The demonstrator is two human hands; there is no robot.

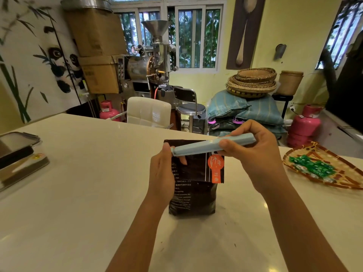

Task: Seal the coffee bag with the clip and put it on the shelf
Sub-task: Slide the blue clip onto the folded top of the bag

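Both hands up at the top of the coffee bag (193,185): left hand (162,173) wrapped around the bag's upper left edge, thumb at the near end of the clip (213,144); right hand (255,152) pinched on the clip's far end. Pale blue clip lying tilted across the bag's folded top. Dark bag upright on the white surface (78,183), orange label on the flap. Woven tray (330,169) of green packets off to the right.
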